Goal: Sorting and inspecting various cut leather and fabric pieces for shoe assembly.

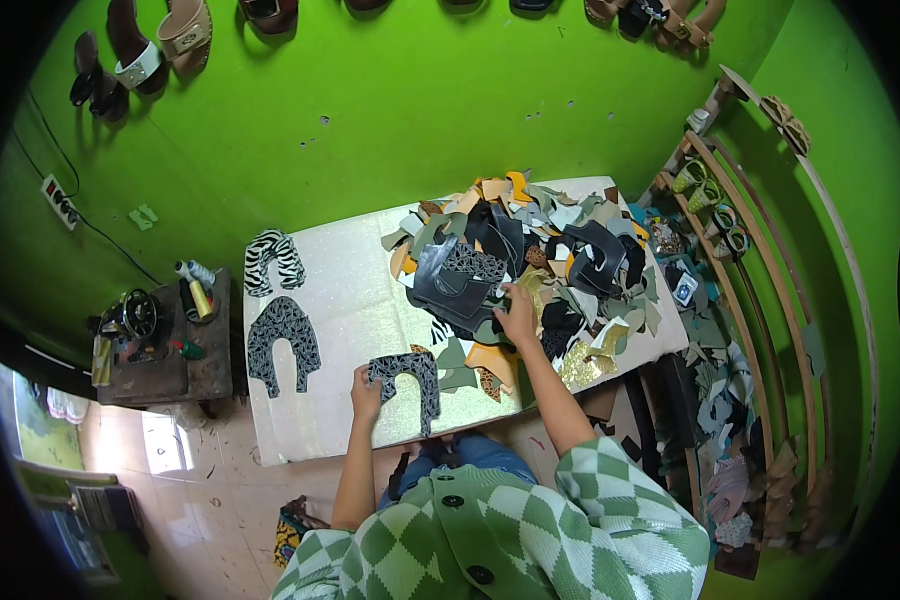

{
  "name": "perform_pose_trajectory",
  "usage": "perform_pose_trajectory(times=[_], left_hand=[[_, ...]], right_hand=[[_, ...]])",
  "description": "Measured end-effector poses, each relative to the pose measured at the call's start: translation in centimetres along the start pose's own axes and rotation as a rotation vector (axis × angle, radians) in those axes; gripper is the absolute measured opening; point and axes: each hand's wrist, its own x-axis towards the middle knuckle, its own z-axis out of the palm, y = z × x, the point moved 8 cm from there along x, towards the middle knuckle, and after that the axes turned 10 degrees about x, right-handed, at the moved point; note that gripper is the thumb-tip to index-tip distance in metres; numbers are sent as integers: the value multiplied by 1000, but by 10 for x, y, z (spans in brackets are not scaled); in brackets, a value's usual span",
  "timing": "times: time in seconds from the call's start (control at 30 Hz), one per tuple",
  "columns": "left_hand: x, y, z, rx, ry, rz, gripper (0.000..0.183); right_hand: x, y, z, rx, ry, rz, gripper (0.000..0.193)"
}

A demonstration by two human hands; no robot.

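Observation:
My left hand (pixel 366 396) is closed on the left edge of a grey-and-black patterned U-shaped cut piece (pixel 425 372) at the table's front edge. Over the scrap pile, my right hand (pixel 516 318) has its thumb and fingers at the right edge of a shiny black leather piece (pixel 450 298) and seems to grip it. A smaller patterned scrap (pixel 475 262) lies on that black piece. To the left rest another patterned U-shaped piece (pixel 283 335) and a zebra-striped one (pixel 273 262), both flat on the table.
The pale table (pixel 345 265) carries a heap of green, orange, gold and black scraps (pixel 570 225) on its right. At left stands a sewing machine (pixel 138 318) with thread cones (pixel 198 298). A wooden rack (pixel 750 230) with sandals is at right; more scraps (pixel 705 385) lie beside it.

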Motion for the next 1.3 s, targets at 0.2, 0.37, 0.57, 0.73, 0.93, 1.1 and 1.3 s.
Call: perform_pose_trajectory(times=[0.2, 0.37, 0.57, 0.73, 0.93, 1.1, 1.3], left_hand=[[-3, 5, -16, 433, 54, -72, 47], [4, 0, -29, 407, 145, -27, 47], [14, 18, -7, 497, 113, 122, 40], [16, 42, 6, 599, 107, 117, 38], [28, 28, 3, 579, 79, 95, 37], [42, 33, 14, 496, 72, 92, 35], [54, 17, 5, 569, 26, 75, 36]], right_hand=[[37, 21, 1, -284, 30, 128, 22], [83, -27, -61, -50, 239, -161, 15], [103, -70, -99, 112, 263, -185, 14], [97, -90, -97, 207, 138, -194, 20], [87, -70, -59, 1416, -10, 166, 44], [39, 31, 22, 651, -354, 365, 56], [-8, 66, 12, 158, -146, 216, 43]])
